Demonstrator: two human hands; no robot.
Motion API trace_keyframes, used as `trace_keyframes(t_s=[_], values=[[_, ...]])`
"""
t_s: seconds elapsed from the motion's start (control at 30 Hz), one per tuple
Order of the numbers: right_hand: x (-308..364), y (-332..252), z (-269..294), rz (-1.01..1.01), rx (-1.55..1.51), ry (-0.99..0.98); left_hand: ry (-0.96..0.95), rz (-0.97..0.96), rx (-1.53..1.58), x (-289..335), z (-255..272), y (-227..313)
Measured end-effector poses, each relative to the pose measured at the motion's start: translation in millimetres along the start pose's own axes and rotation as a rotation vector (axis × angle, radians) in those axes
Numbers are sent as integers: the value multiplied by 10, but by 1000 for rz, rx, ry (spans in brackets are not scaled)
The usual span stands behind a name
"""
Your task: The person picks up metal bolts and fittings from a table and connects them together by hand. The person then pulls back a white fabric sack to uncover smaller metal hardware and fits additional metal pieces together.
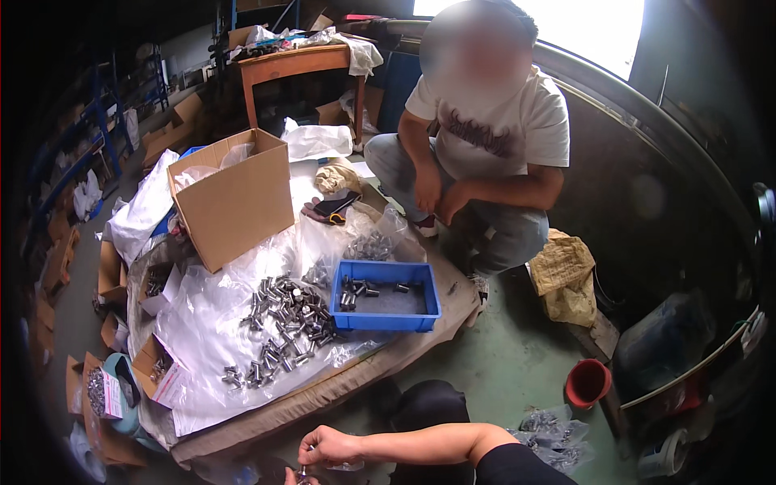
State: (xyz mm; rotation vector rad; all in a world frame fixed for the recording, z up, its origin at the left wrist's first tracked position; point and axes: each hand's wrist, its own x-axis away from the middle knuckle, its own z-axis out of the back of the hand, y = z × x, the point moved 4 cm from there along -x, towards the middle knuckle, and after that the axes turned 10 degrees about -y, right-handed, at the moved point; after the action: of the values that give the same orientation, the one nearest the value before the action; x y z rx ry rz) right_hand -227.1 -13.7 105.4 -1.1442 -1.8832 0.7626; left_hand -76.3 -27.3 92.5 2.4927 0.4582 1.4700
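At the lower edge, my right hand (330, 446) is closed in a pinch on the upper end of a small shiny metal part (303, 470). Fingertips of my left hand (290, 476) close round its lower end; most of that hand is cut off by the picture's edge. The part is too small to tell its exact kind. Beyond my hands, a loose pile of silvery bolt-like metal parts (293, 314) lies on a clear plastic sheet (202, 339). A blue plastic bin (384, 322) right of the pile holds several of them.
A large cardboard box (238, 206) stands behind the pile, near dark gloves (331, 210). Across from me squats a person (493, 153), arms on knees. Bags of metal parts (554, 436) and a red bucket (588, 383) stand on the floor at right. Small open boxes (158, 368) line the left.
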Motion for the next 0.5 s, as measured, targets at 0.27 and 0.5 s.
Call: trace_keyframes(t_s=[0.27,0.5], values=[[29,38,-18,-80,-111,-22,-273,-93,413,28,-135,0],[40,44,-16,-124,-176,-15,-333,7,426,151,-270,-26]])
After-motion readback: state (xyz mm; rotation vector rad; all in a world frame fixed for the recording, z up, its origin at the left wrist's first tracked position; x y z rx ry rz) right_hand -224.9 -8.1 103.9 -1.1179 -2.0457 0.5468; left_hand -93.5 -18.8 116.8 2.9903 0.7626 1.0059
